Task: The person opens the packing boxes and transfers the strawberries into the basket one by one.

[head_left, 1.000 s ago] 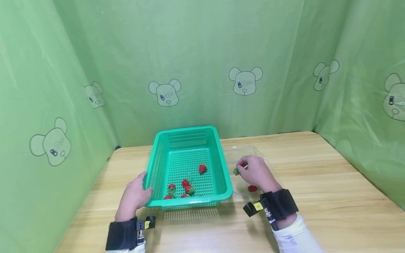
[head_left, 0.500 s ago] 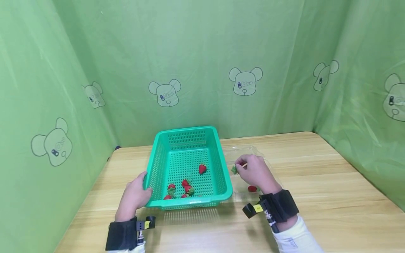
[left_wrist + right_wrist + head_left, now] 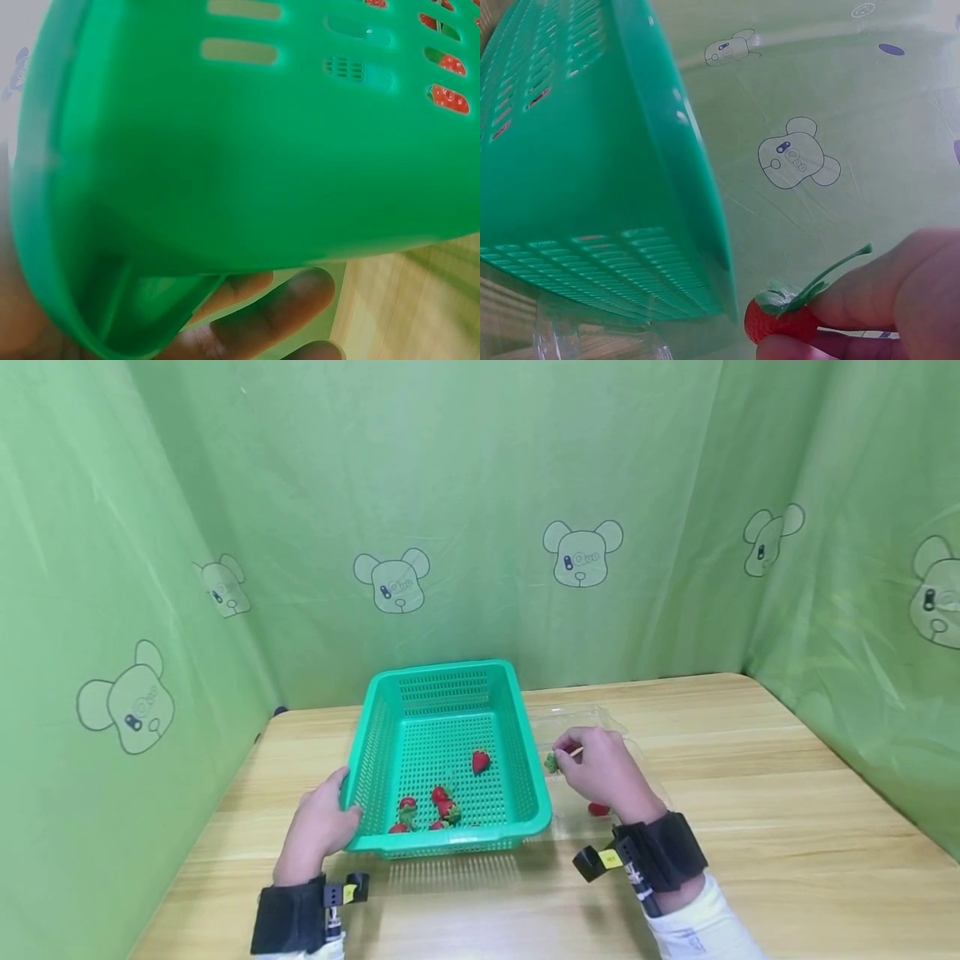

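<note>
My left hand (image 3: 318, 820) grips the green basket (image 3: 531, 752) by its near left corner. In the left wrist view, fingers (image 3: 292, 300) show below the basket wall. My right hand (image 3: 603, 766) pinches a strawberry (image 3: 769, 324) between thumb and fingertips, just right of the basket's right rim. Its green leaves and curved stem show in the right wrist view; the head view shows little but the leaves. Inside the basket, one strawberry (image 3: 480, 762) lies apart, and several others (image 3: 447, 810) cluster near the front wall, some partly hidden by its rim.
A clear plastic container (image 3: 573, 718) lies on the wooden table (image 3: 787, 827) right of the basket, partly under my right hand. Another strawberry (image 3: 598, 808) is in it, beside my wrist. A green curtain (image 3: 480, 510) hangs behind and at both sides.
My right hand has shifted slightly left, bringing the strawberry closer to the basket's rim. The left hand and the basket stay where they were.
</note>
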`<act>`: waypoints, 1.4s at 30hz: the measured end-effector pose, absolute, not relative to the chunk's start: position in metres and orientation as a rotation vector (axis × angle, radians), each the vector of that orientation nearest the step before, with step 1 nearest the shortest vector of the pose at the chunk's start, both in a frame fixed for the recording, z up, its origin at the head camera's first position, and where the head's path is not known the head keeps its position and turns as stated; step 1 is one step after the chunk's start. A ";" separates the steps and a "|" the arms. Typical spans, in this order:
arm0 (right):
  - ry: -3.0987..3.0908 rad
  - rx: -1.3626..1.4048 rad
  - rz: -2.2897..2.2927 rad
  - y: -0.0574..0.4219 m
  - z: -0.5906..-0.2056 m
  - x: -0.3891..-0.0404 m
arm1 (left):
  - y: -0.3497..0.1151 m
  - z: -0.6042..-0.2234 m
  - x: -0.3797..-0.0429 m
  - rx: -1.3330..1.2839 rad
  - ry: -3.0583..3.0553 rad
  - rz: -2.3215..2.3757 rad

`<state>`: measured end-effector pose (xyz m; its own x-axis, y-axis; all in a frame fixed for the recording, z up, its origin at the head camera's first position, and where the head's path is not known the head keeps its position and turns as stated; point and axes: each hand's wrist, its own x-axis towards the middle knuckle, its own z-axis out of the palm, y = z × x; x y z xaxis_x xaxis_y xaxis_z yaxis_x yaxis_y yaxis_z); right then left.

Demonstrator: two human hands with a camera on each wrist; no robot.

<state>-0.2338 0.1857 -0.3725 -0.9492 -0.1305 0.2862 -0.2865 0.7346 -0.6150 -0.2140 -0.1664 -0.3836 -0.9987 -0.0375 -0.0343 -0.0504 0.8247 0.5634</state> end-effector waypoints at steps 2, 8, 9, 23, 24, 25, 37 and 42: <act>-2.712 0.335 1.016 0.185 -0.372 -0.233 | -0.166 -0.384 -0.214 -0.073 2.982 0.916; -2.714 0.343 1.005 0.182 -0.372 -0.233 | -0.166 -0.383 -0.213 -0.072 2.991 0.908; -2.714 0.344 1.006 0.182 -0.372 -0.233 | -0.166 -0.383 -0.213 -0.071 2.993 0.907; -2.683 0.372 1.036 0.177 -0.371 -0.230 | -0.165 -0.385 -0.212 -0.082 2.990 0.926; -2.683 0.371 1.040 0.176 -0.371 -0.230 | -0.165 -0.384 -0.212 -0.081 2.991 0.925; -2.683 0.368 1.044 0.175 -0.371 -0.230 | -0.165 -0.384 -0.212 -0.080 2.991 0.924; -2.653 0.424 1.044 0.169 -0.370 -0.228 | -0.165 -0.384 -0.214 -0.083 2.993 0.922; -2.648 0.450 1.039 0.167 -0.370 -0.227 | -0.164 -0.384 -0.214 -0.067 3.008 0.917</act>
<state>-0.2273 0.1668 -0.3698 -0.9181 -0.1888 0.3485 -0.3755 0.6960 -0.6120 -0.2138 -0.1641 -0.3841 -0.9991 -0.0416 -0.0089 -0.0395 0.8291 0.5578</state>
